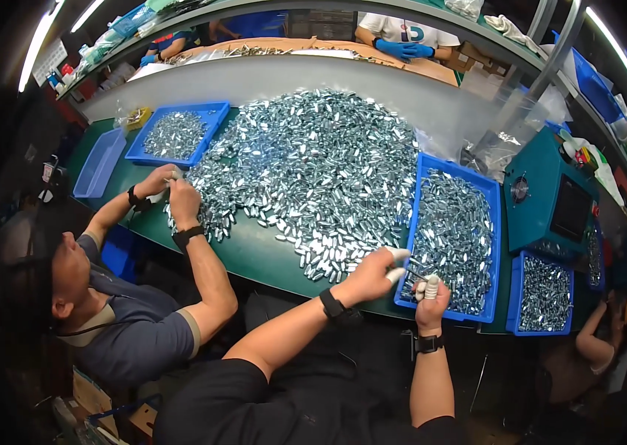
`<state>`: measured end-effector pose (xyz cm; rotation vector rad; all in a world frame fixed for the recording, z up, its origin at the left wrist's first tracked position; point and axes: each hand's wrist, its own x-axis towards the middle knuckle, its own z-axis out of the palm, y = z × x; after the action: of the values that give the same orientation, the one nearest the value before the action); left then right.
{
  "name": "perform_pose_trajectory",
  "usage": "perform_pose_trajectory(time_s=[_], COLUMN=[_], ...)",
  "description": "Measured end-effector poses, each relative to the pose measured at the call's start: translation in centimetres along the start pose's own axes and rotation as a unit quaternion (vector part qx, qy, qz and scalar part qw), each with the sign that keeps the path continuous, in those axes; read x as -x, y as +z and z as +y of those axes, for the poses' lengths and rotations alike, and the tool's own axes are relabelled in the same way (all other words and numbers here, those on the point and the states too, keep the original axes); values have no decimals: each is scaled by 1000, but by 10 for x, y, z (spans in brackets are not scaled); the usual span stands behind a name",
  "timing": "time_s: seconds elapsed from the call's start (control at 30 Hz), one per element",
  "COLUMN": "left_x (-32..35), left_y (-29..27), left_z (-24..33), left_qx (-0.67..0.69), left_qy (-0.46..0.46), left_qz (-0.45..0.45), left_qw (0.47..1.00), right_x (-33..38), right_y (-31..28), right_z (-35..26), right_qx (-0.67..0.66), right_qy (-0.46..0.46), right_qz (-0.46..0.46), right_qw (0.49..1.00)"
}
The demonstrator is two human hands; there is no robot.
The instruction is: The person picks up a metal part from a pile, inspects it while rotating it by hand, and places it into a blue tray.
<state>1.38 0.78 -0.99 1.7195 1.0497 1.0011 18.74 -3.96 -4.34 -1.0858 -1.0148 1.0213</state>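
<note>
Two hands stand near each other, not touching, over the near edge of a blue tray full of shiny metal parts. The left hand reaches from its 8 o'clock, palm turned inward; its white-covered thumb and forefinger are spread apart. The right hand rises from 6 o'clock, wrist nearly straight, its fingers closed on a thin dark piece pointing to 10 o'clock. The large metal pile lies at the left hand's 11 o'clock.

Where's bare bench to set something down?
Green bench shows bare between the pile and its front edge; a smaller patch lies between the empty tray and left parts tray. Crowded: the pile's spread and right parts tray.
</note>
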Motion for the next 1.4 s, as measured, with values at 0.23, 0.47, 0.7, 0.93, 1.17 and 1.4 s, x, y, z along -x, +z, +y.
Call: perform_pose_trajectory(time_s=[0.23, 0.47, 0.7, 0.93, 1.17, 1.4], left_x=[-14, -29, -22, 3, 12, 16], left_y=[-55, -73, -72, -48, -23, -24], left_z=[-48, -54, -49, -27, -17, 7], left_qx=[-299, -406, -160, 227, 173, 115], left_qy=[18, -11, -13, -75, -22, -78], left_qz=[138, 140, 180, 66, -4, -64], left_qw=[944, 903, 970, 969, 985, 988], right_x=[-4, 0, 2, -1, -2, -1], right_y=[-2, 1, -2, -1, 2, 3], right_z=[0, 1, 0, -3, -7, -11], right_qx=[9, 85, 94, 119, 124, 175], right_qy=[5, -12, -17, -17, -4, -37], right_qz=[-35, -66, -64, -60, -67, -75], right_qw=[999, 994, 993, 991, 990, 981])
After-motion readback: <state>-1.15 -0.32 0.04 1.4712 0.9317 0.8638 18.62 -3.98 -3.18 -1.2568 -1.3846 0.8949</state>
